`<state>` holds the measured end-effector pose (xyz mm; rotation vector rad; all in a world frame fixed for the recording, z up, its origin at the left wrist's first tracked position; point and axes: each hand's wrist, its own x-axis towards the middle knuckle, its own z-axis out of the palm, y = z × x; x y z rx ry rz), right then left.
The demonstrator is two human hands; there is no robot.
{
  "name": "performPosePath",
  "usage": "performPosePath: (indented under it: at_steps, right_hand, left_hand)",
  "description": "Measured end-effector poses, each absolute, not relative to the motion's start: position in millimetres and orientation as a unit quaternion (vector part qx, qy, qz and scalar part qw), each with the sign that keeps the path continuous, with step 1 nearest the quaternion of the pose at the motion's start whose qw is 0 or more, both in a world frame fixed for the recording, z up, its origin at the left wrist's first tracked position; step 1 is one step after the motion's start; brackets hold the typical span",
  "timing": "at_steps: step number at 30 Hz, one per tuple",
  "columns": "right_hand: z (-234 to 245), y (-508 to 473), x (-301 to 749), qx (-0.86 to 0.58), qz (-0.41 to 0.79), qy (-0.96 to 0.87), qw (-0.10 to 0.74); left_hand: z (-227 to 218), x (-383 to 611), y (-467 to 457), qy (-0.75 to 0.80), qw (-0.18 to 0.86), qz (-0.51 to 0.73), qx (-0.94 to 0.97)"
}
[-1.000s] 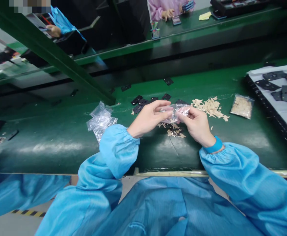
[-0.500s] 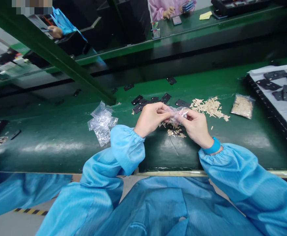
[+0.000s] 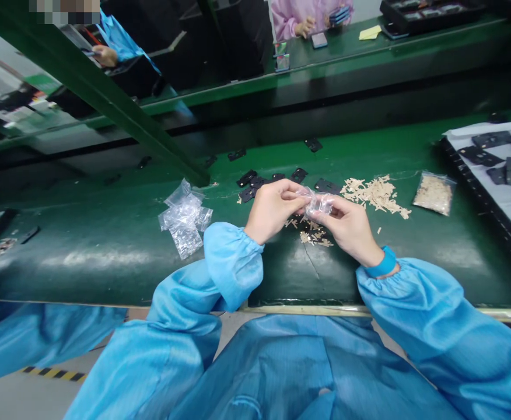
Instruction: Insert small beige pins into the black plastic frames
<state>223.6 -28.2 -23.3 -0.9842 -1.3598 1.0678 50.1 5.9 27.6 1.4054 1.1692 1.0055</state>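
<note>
My left hand (image 3: 275,207) and my right hand (image 3: 349,224) meet over the green bench, both closed on a clear plastic bag (image 3: 319,204). The bag looks crumpled between the fingertips, and part of it is hidden by them. Under the hands lies a small scatter of beige pieces (image 3: 317,235). Just beyond my right hand spreads a larger heap of thin beige strips (image 3: 375,193). Several flat black parts (image 3: 255,184) lie behind my left hand. To the left, clear plastic bags (image 3: 185,219) are piled up. A filled clear bag of beige pieces (image 3: 434,193) rests on the right.
A black-edged tray (image 3: 478,192) with white lining and black parts occupies the right side. A green post (image 3: 150,137) slants down at the left. Across the bench, a person in pink (image 3: 294,20) handles phone-like devices. A blue sleeve (image 3: 41,338) shows at lower left.
Both hands stay together on the clear bag, with slight finger movement reshaping it. The whole view has shifted a little.
</note>
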Motion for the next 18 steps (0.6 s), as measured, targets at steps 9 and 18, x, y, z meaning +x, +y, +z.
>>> performPosePath:
  at_steps: [9,18]
  right_hand:
    - [-26,-28,227,-0.472,0.289,-0.603,0.574]
    - [-19,-24,228,-0.452,0.435,-0.535,0.566]
  left_hand:
    - [28,56,4,0.463,0.596,0.383,0.532]
    - [32,34,7,0.476,0.598,0.366,0.531]
